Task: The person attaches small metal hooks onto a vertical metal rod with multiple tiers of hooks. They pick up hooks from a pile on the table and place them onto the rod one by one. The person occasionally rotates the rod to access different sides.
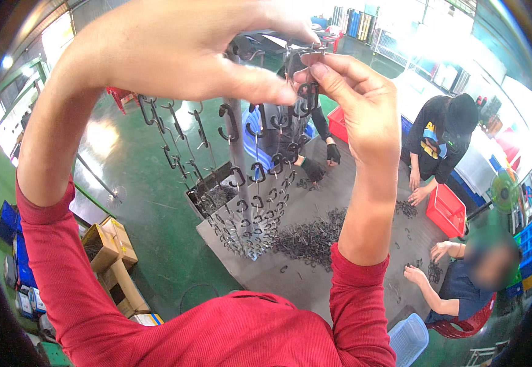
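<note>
Black C-shaped hooks (229,122) hang in several long chains round an upright grey pole (236,144), above a grey table. At the top of this hanging rack, my left hand (211,52) reaches across with thumb and fingers apart. Its fingertips are near the rack's top, and I see nothing held in it. My right hand (354,92) is closed in a pinch on a small flat metal piece (312,58), right beside the uppermost hooks. Whether that piece is joined to the chain cannot be made out.
Loose black hooks (315,238) lie heaped on the grey table (247,266). Two people (440,134) (483,269) work at its right side, another behind the chains. Red bins (446,210) and a blue basket (408,339) stand around it. Cardboard boxes (116,244) are at left.
</note>
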Available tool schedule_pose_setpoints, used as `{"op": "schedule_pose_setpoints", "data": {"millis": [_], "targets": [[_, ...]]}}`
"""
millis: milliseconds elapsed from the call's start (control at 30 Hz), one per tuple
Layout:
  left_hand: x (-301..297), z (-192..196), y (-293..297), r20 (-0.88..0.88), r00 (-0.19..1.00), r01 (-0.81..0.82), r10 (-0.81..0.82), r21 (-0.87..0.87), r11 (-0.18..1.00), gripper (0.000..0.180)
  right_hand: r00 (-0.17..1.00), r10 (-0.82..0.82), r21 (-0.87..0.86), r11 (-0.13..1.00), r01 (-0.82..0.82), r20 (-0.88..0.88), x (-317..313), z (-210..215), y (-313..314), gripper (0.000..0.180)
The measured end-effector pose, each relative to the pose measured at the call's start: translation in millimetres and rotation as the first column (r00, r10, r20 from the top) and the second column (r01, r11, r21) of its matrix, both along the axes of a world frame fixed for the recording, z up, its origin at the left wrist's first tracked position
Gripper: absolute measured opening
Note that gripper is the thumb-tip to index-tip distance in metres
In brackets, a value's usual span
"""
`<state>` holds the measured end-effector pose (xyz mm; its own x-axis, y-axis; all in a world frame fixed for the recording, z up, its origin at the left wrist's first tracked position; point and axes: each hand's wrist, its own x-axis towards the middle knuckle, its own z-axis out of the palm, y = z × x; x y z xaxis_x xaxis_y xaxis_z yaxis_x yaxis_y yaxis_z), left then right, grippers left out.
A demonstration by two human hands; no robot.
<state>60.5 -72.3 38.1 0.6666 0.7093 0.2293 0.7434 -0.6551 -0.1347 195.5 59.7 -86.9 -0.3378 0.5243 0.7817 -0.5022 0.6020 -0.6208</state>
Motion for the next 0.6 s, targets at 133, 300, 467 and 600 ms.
{"op": "schedule_pose_setpoints", "data": {"millis": [133,300,467,600], "targets": [[-5.2,-6.7,0.2,-0.02,1.0,0.015,-0.014,0.055,0.998,0.056,0.99,-0.092,0.0,0.996,0.093,-0.104,5.9,-3.2,-0.3,0.015],[-34.0,-16.4,18.1,-0.114,0.992,-0.025,0.047,0.19,0.981,0.053,0.891,-0.452,-0.169,0.882,0.439,-0.04,60.5,-14.6,21.3,0.016],[4.5,-7.4,-7.2,0.07,0.972,-0.23,0.224,0.091,0.969,0.05,0.095,-0.949,0.39,0.213,0.896,0.3,101.2,-21.5,49.0,0.024],[6.1,-11.1,-17.2,0.049,0.964,-0.265,0.261,0.211,0.941,0.05,0.775,-0.61,0.128,0.792,0.597,0.162,52.5,-5.7,17.3,0.025]]}}
